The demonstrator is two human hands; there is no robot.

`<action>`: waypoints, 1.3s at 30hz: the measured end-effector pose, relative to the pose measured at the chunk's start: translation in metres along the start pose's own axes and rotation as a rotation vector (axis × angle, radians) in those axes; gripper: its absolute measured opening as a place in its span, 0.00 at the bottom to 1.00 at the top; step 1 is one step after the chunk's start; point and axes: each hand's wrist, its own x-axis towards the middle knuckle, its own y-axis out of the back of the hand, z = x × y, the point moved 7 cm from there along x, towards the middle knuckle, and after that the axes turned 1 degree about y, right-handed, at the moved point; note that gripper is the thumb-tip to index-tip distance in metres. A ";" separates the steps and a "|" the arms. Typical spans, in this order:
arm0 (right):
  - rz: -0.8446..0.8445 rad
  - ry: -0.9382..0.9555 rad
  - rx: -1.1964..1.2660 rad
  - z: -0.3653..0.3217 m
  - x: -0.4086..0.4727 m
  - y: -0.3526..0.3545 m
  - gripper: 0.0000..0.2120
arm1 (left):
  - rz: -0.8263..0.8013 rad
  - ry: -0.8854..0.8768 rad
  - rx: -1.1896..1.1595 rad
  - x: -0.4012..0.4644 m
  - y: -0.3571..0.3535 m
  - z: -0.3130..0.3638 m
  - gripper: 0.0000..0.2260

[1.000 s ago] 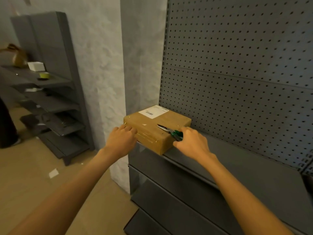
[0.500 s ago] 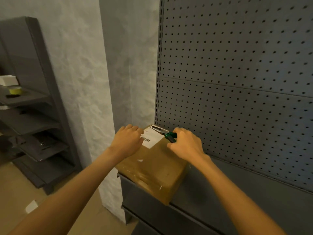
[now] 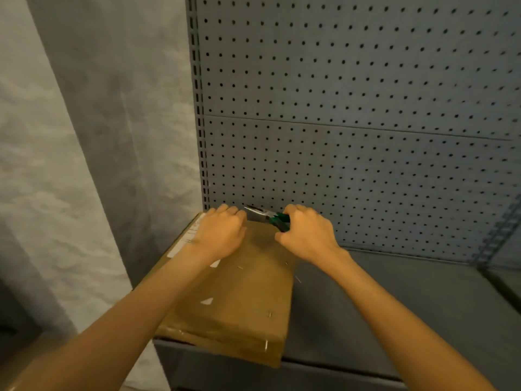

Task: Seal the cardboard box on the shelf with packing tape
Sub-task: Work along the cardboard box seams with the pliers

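Pliers [image 3: 272, 217] sit clenched in your right hand [image 3: 308, 235] while your left hand [image 3: 222, 235], fingers curled and perhaps pinching tape, rests on the cardboard box [image 3: 239, 300] overhanging the shelf [image 3: 380, 306] edge; push hard and it tips off.

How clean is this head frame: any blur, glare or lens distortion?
Head view: dim, warm light; the cardboard box is softly smeared at its near edge; small glints on its taped front; the pegboard lines bow from the wide lens; the pliers in the right hand stay fairly sharp.
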 end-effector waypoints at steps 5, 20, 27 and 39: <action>-0.001 -0.182 -0.015 0.014 -0.038 0.009 0.16 | 0.020 -0.176 -0.134 0.001 -0.009 0.022 0.14; -0.155 -0.419 -0.198 0.027 -0.120 0.008 0.17 | -0.017 -0.234 -0.336 0.020 -0.040 0.048 0.14; -0.125 -0.354 -0.280 0.025 -0.119 0.006 0.17 | 0.005 -0.250 -0.331 0.023 -0.044 0.048 0.14; -0.085 -0.299 -0.307 0.028 -0.120 0.007 0.13 | 0.009 -0.246 -0.354 0.022 -0.045 0.047 0.14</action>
